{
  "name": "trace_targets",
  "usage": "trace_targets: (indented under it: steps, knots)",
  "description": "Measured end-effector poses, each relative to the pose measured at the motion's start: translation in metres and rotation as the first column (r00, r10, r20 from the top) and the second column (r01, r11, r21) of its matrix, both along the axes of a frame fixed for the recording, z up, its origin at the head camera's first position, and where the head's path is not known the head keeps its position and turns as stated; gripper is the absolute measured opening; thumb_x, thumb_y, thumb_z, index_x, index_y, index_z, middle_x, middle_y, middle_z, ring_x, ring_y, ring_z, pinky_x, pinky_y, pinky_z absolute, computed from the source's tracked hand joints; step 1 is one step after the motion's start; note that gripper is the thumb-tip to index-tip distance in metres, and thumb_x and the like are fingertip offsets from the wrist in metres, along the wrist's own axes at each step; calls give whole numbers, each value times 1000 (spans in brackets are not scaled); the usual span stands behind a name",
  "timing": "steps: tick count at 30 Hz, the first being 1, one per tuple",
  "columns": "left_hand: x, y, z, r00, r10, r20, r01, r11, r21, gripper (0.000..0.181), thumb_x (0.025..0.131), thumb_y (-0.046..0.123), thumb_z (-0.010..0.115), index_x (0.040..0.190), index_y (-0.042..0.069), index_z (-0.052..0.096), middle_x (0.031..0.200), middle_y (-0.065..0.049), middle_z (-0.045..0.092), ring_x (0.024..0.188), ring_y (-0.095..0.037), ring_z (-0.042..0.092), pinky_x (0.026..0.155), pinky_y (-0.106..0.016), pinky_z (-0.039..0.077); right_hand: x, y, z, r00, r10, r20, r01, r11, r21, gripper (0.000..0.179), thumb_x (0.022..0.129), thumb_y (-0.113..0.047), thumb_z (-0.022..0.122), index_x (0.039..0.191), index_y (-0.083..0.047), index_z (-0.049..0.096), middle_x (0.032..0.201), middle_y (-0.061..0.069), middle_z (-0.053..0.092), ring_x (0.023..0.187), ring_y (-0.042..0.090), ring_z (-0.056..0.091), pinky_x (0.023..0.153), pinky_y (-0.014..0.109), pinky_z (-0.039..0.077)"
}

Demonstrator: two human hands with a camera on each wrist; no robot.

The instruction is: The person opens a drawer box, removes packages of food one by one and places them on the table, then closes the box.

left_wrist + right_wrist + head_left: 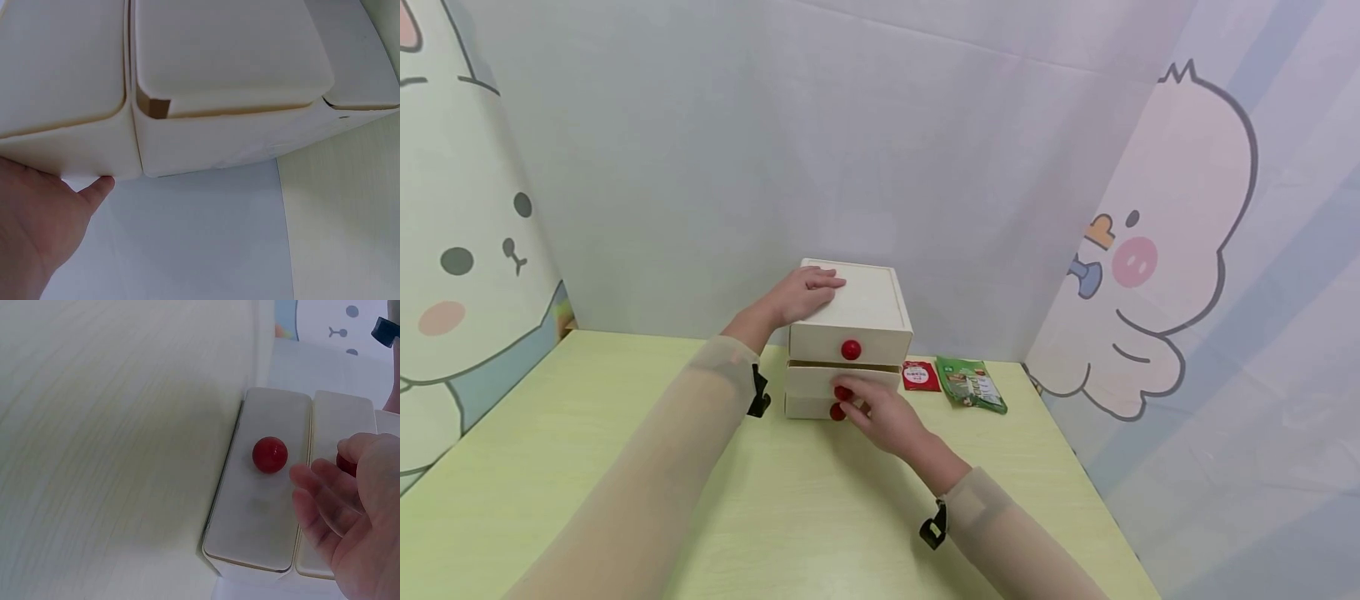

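A small white chest of three stacked drawers [868, 298] stands on the table, a round red knob on each front. My left hand [797, 296] rests on its top at the left, fingers stretched over the lid and the thumb [99, 190] against the side. Fingers and thumb of my right hand [887, 417] pinch the red knob [345, 464] of the middle drawer. That drawer [234, 103] juts out a little, a narrow dark gap showing above its front. Just below my right fingers is the bottom knob [270, 455]; the top knob [851, 349] is untouched.
Right of the chest lie a small red packet [921, 376] and a green snack bag [972, 385]. The pale yellow table [760, 517] extends around the chest. Behind it hangs a grey-white curtain [700, 167], with cartoon-printed cloth at both sides.
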State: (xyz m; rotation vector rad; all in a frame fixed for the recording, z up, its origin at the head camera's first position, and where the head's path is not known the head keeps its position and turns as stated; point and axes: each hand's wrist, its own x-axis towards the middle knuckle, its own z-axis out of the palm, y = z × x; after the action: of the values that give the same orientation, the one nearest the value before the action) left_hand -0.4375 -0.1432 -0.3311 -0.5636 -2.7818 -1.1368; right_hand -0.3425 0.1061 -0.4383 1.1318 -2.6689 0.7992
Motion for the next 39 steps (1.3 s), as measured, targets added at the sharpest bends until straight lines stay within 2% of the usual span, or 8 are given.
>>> trace_targets:
  steps: [4,11,22,30,39]
  knots:
    - [-1,0,0,1000,4,3,-4,1000,-16,53,113,34,41,160,16,59,180,-8,36,172,-36,19,139,-60,14,-2,-1,0,1000,-29,-2,29,999,15,39,106,-15,74,145,-16,69,133,6,77,91,15,72,82,27,64]
    - [0,1,1,1000,-2,-9,2,1000,-13,52,113,33,42,158,15,61,179,-9,38,171,-35,21,139,-58,14,-6,-2,1,998,-55,-13,55,998,24,37,108,-17,72,144,-16,70,126,7,79,87,15,71,80,28,63]
    - [3,0,2,1000,4,8,-4,1000,3,52,114,32,42,159,15,59,180,-10,36,171,-36,19,139,-60,13,-11,-4,0,997,-55,-46,57,998,40,35,107,-19,73,142,-19,71,127,6,79,89,17,71,83,32,64]
    - [3,0,2,1000,5,7,-5,1000,2,52,113,32,42,159,15,60,179,-10,37,171,-36,20,139,-60,14,-12,-3,0,997,-66,-30,67,997,46,36,107,-20,73,143,-20,71,123,5,79,90,17,70,84,33,64]
    - [3,0,2,1000,3,18,-3,1000,5,52,114,32,42,160,15,59,180,-10,36,171,-37,19,139,-60,14,-12,-3,0,998,-64,-23,65,997,46,36,108,-20,72,144,-20,70,128,5,78,94,18,72,87,34,65]
